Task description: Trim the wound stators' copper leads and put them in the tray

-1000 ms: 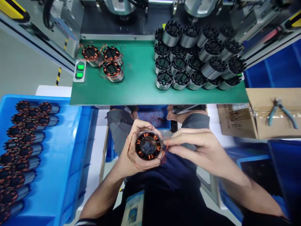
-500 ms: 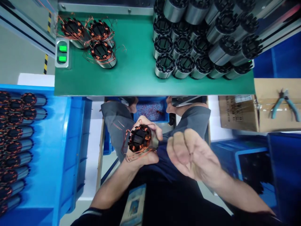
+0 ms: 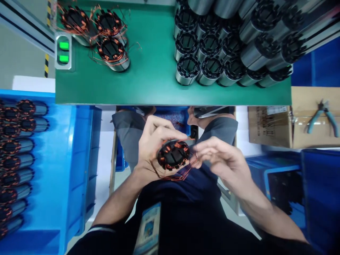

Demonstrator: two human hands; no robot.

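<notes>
**Wound stator held over the lap, below the green desk**

From the head camera we look down on a green desk at a factory station. On its left end stand three wound stators with loose copper wire ends, just beside a panel with two lit green buttons. On its right end we see a close-packed cluster of bare stator cores, grey with black tops. A blue bin at the left holds rows of wound stators lying on their sides. At the right, a cardboard box carries teal-handled pliers.

Below the desk edge, our left hand is closed around a copper-wound stator, the grip wrapping its body from the left with fingers curled over the top. The stator is tilted, its coil face toward us, with thin copper leads trailing under it. Our right hand sits at the stator's right side, fingertips pinched at the wires there; motion blur keeps us from telling whether they actually clamp a strand.
</notes>
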